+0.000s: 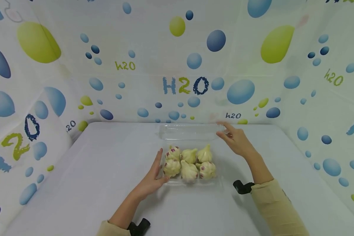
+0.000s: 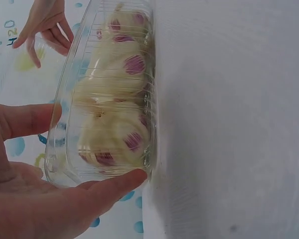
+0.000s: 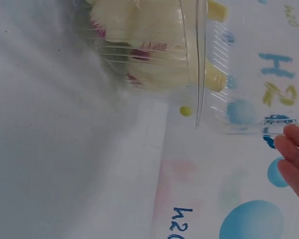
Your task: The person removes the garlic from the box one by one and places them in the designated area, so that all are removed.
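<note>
Clear plastic forms the lidded container (image 1: 191, 184) that sits between the two hands, near the middle of the worktop (image 1: 88, 183), with six garlic bulbs (image 1: 189, 171) in two rows of three inside it, pale and some streaked purple. Against its left side lies the left hand (image 1: 151, 179), fingers extended along the wall and thumb at the front corner, touching the plastic without curling round it. The lid (image 1: 188, 132) is open at the far side, beyond the bulbs, and the right hand (image 1: 237, 141) is at its right end, loosely bent, thumb and forefinger apart, fingertips at the edge. White and smooth, the worktop runs back to a white sheet (image 1: 147, 39) printed with blue and lime-green drops and "H2O" lettering, which also covers both sides. Beige sleeves (image 1: 278, 209) reach in from below, and a black device (image 1: 243, 187) shows at each wrist. The lid's transparency blurs its outline, so its exact tilt is hard to judge, as is whether the right fingertips actually press on it. In the right wrist view that hand is cut off at the frame's edge, and the ribbed wall distorts the bulbs.
</note>
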